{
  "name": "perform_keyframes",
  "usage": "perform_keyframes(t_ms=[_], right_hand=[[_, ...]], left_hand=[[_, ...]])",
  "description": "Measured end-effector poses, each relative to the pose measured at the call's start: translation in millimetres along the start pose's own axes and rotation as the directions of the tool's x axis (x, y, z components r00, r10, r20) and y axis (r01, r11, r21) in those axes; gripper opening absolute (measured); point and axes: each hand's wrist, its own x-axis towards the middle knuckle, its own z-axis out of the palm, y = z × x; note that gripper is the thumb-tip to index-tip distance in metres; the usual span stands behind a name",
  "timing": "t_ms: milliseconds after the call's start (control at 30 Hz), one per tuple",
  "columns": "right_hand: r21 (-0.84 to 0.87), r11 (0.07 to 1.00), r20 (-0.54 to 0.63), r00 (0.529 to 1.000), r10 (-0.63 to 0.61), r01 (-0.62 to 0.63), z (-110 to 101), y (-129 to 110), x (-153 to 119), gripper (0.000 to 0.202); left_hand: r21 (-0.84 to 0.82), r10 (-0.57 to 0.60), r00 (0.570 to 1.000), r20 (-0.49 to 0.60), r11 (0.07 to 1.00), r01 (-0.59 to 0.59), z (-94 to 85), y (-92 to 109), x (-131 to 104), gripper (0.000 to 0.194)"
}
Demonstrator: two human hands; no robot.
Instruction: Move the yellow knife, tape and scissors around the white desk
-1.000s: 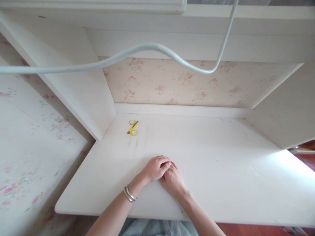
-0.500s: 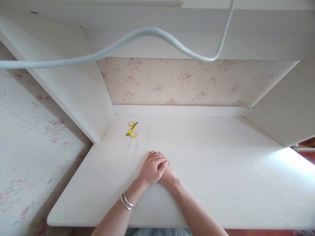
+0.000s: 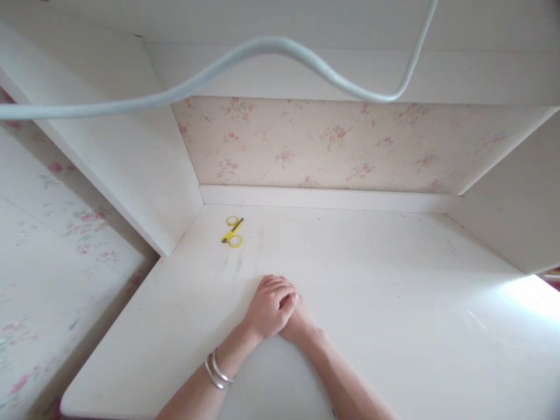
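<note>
My left hand (image 3: 270, 306) lies over my right hand (image 3: 300, 321) on the white desk (image 3: 371, 291), its fingers wrapped round the other hand. Most of my right hand's fingers are hidden under it. Two silver bangles (image 3: 219, 373) circle my left wrist. Beyond my hands, toward the back left, lies a yellow and dark utility knife (image 3: 233, 230), slanted between two yellow tape rings, one behind it (image 3: 232, 217) and one in front (image 3: 235, 237). Neither hand touches these items.
A pale cable (image 3: 271, 45) crosses the upper view close to the camera. White panels stand at the left (image 3: 131, 146) and right (image 3: 520, 204) of the desk, with an overhead shelf (image 3: 306, 70). Flowered wallpaper (image 3: 306, 140) covers the back wall.
The camera view has shifted slightly, so the desk and hands appear a little lower and the cable a little higher. My hands remain clasped in the same way.
</note>
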Motion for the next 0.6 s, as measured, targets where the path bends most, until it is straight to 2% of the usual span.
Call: perform_keyframes(t_ms=[100, 367, 600], right_hand=[[-0.017, 1.000, 0.025, 1.000, 0.006, -0.005, -1.5, -1.2, 0.1, 0.049], [0.040, 0.999, -0.050, 0.999, -0.003, 0.005, 0.2, -0.6, -0.3, 0.047], [0.039, 0.999, -0.052, 0.999, -0.017, 0.019, -2.5, -1.9, 0.0, 0.048]], left_hand=[[0.012, 0.007, 1.000, -0.004, 1.000, -0.007, -0.1, 0.7, 0.1, 0.021], [0.013, 0.013, 1.000, 0.004, 1.000, -0.013, -0.7, -0.2, 1.4, 0.021], [0.013, 0.004, 1.000, 0.015, 1.000, -0.004, 0.2, -1.0, 0.9, 0.020]])
